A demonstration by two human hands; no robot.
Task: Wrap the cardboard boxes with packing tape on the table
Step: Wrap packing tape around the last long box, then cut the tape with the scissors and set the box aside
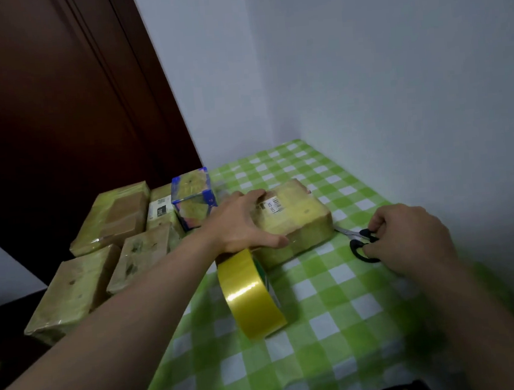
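A tape-wrapped cardboard box point(298, 219) with a barcode label lies on the green checked tablecloth point(336, 296). My left hand point(239, 224) is spread over the box's left end, fingers across the top and thumb along the near side. A roll of yellow packing tape point(252, 294) stands on edge just below that hand, touching the box's near corner. To the right of the box lie scissors point(359, 242) with black handles. My right hand point(408, 234) has its fingers curled around those handles.
Several tape-wrapped boxes point(80, 285) are packed together at the left, off the tablecloth, with a blue-edged box point(192, 197) standing among them. White walls close in the far and right sides. A dark wooden door point(55, 103) is behind the boxes.
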